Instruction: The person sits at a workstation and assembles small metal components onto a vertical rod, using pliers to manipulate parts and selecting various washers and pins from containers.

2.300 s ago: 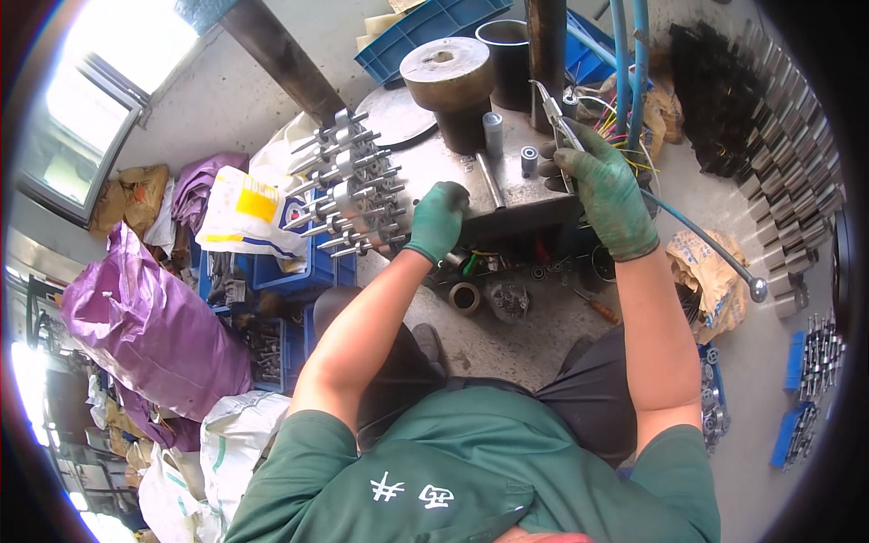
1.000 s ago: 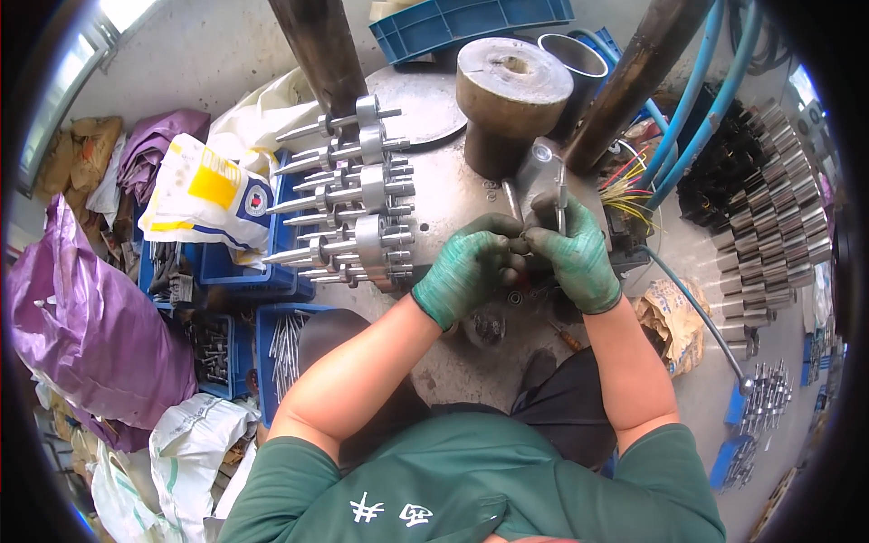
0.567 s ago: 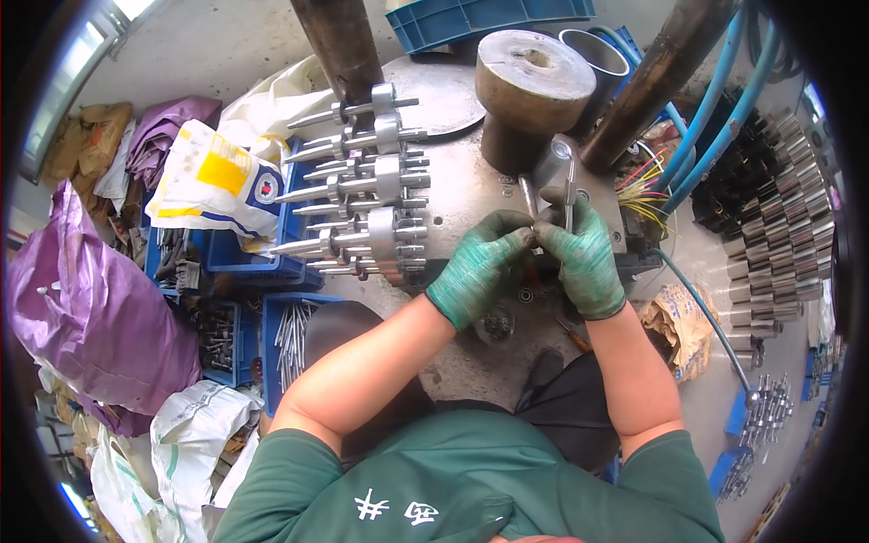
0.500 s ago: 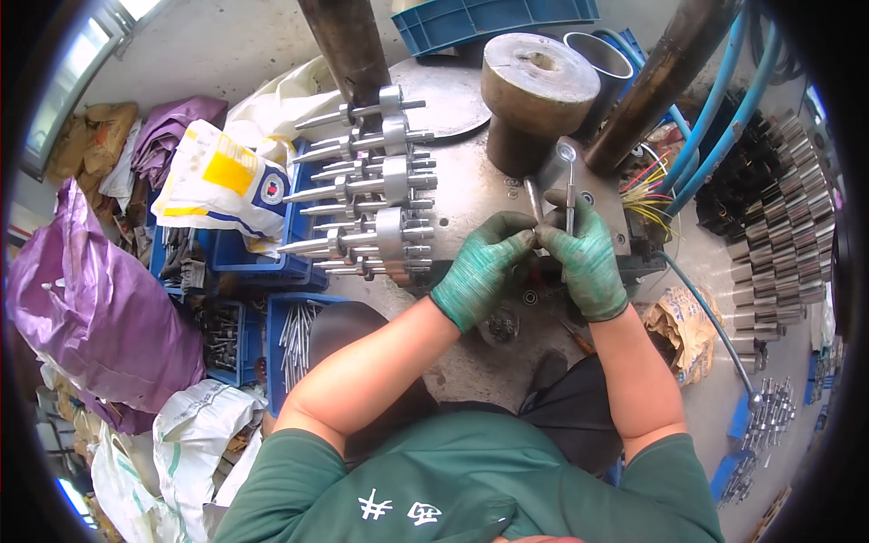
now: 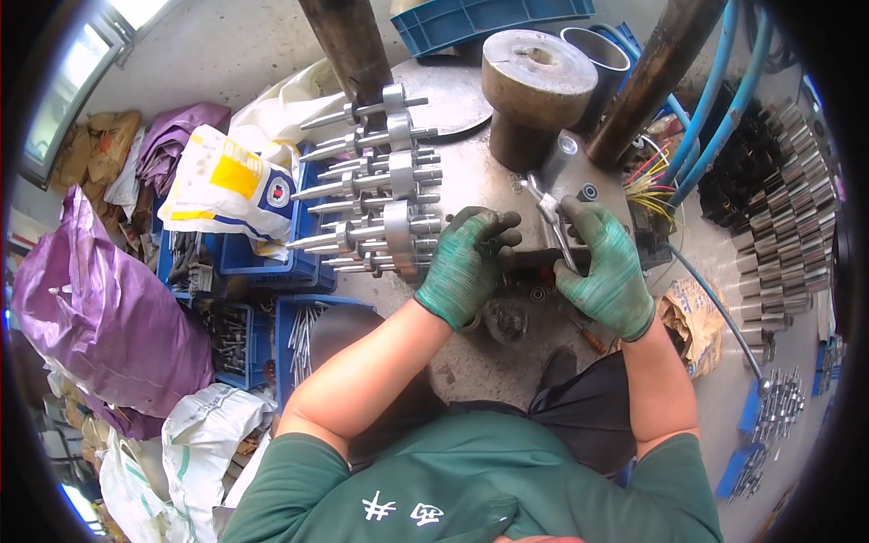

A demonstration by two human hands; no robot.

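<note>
A slim shiny metal rod with a knobbed upper end is held by my right hand, its thumb and fingers closed round the shaft. The rod tilts over the front of a steel machine plate. Close to its upper end, a second short metal pin lies at an angle; whether the two touch I cannot tell. My left hand is loosely curled to the left of the rod, fingers apart, with nothing visible in it. Both hands wear green-coated gloves with dark fingertips.
Left of my left hand stands a rack of metal shafts with round collars. Behind the plate are a heavy flanged steel cylinder and two thick columns. Blue hoses and coloured wires hang at right. Blue bins hold rods at left.
My hands, close together before, have moved apart. My left hand has let go and shifted left. The rod in my right hand has tipped from upright to slanting.
</note>
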